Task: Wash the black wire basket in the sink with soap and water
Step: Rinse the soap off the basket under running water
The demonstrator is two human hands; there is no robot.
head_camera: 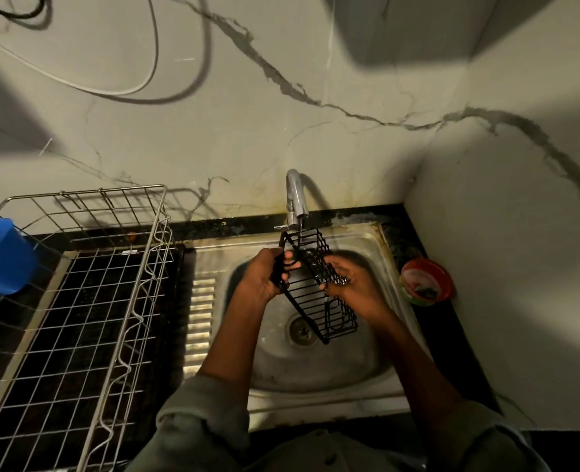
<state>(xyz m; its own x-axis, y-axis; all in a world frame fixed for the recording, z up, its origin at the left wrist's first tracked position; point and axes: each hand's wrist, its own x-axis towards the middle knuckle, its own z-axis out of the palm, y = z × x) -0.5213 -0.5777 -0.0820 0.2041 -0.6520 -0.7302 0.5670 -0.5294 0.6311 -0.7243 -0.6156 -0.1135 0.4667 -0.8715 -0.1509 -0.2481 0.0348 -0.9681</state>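
Steel sink [377, 240] set in a dark table, marble-veined walls meeting far right; the black wire basket [319, 291] hangs tilted under the tap [295, 199], left hand [264, 277] and right hand [353, 284] both clasping it

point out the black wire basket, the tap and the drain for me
black wire basket [336, 318]: head view, lower end wires.
tap [295, 195]: head view, curved spout.
drain [301, 330]: head view, strainer centre.

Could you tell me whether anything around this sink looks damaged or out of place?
Yes: a long dark jagged crack runs across the pale wall above the curved chrome tap, and brownish staining marks the wall behind it. Nothing looks spilled.
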